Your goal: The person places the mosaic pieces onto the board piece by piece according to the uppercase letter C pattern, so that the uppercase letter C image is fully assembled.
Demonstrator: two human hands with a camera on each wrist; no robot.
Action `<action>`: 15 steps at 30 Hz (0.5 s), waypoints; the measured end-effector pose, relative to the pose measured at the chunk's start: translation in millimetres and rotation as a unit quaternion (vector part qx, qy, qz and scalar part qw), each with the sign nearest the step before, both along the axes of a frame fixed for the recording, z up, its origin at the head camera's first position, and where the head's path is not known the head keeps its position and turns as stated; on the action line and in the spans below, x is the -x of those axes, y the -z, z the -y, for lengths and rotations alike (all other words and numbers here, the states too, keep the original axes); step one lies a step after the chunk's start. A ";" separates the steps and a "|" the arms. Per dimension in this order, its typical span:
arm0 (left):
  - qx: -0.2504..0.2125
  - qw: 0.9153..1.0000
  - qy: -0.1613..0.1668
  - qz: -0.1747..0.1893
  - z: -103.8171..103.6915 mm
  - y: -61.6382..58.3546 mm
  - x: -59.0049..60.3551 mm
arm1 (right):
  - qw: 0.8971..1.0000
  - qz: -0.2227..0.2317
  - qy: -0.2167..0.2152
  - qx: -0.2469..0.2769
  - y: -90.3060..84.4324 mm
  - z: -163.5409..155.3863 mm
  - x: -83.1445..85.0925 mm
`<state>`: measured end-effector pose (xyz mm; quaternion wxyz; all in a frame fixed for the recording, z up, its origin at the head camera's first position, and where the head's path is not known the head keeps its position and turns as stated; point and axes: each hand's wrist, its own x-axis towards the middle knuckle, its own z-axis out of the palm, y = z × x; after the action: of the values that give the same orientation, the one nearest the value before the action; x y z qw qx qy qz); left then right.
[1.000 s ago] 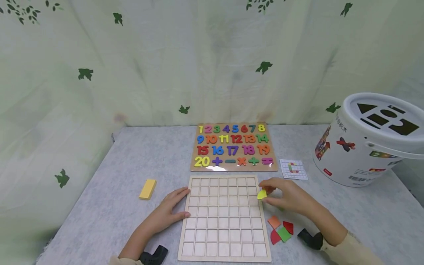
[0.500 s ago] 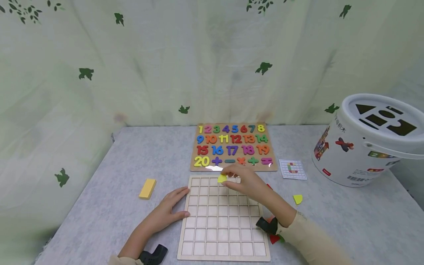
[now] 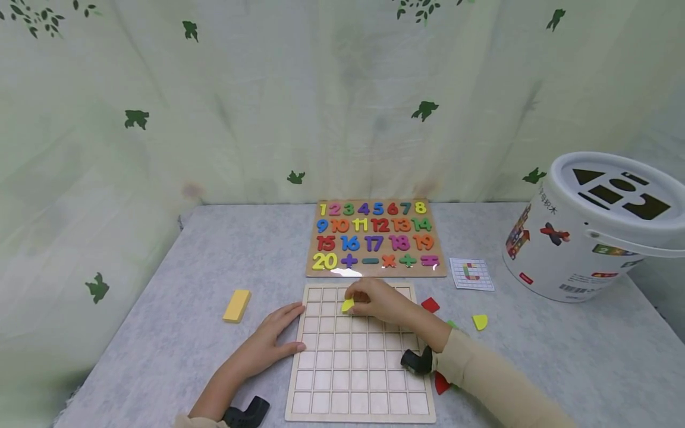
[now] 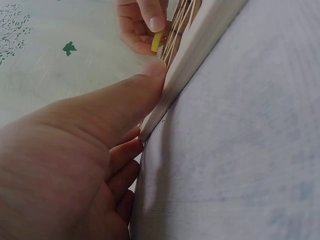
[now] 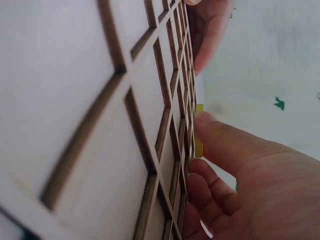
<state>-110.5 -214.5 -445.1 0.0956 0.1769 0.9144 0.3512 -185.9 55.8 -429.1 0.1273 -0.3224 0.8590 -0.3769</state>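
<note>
A pale wooden grid board (image 3: 360, 359) lies flat on the table. Between thumb and fingers, my right hand (image 3: 377, 300) pinches a small yellow tile (image 3: 347, 305) with a curved edge, over the board's upper rows left of centre. The right wrist view has this yellow tile (image 5: 199, 142) edge-on, close to the grid; whether it touches is unclear. My left hand (image 3: 275, 336) rests at the board's left edge, fingers extended, its thumb (image 4: 145, 85) against the frame. Right of the board lie a red tile (image 3: 430, 305), another yellow tile (image 3: 480, 322) and a curved red tile (image 3: 441, 383); my right arm partly hides others.
Behind the grid stands a number puzzle board (image 3: 377, 238). To its right lie a pattern card (image 3: 471, 274) and a large white bucket (image 3: 594, 238) with shaped holes in its lid. A yellow rectangular block (image 3: 237, 306) is on the left, and a curtain (image 3: 241, 107) hangs behind.
My right hand has carried the yellow tile leftward from the board's right edge to its upper rows, then slightly toward me. The left hand has stayed in place.
</note>
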 end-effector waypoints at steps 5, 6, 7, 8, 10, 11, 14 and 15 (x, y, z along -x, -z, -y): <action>-0.001 1.000 -0.002 0.003 0.1 0.7 0.4 | 1.000 -0.013 -0.013 -0.012 2.5 0.9 0.7; -0.001 1.000 -0.001 0.002 0.0 0.8 0.4 | 1.000 -0.014 -0.014 -0.013 2.2 0.6 0.3; -0.001 1.000 -0.001 0.001 0.0 0.9 0.4 | 1.000 -0.013 -0.014 -0.014 2.1 0.2 -0.1; 0.000 1.000 0.000 0.000 -0.1 0.8 0.4 | 1.000 -0.011 -0.014 -0.015 2.4 -0.3 -0.3; 0.000 1.000 0.000 -0.003 -0.4 1.0 0.4 | 1.000 -0.012 -0.012 -0.016 2.9 -0.9 -1.1; -0.001 1.000 0.000 -0.003 -0.6 1.2 0.5 | 1.000 -0.016 -0.013 -0.017 3.4 -0.8 -0.9; 0.000 1.000 -0.002 -0.001 -0.8 1.2 0.6 | 0.999 -0.037 -0.019 -0.022 5.2 0.6 -0.3; 0.000 1.000 -0.003 0.000 -0.6 1.4 0.7 | 0.999 -0.044 -0.021 -0.025 5.0 1.2 -0.2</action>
<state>-111.1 -213.9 -446.4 0.0942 0.1742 0.9150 0.3514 -185.7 54.5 -434.2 0.1054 -0.3528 0.8660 -0.3383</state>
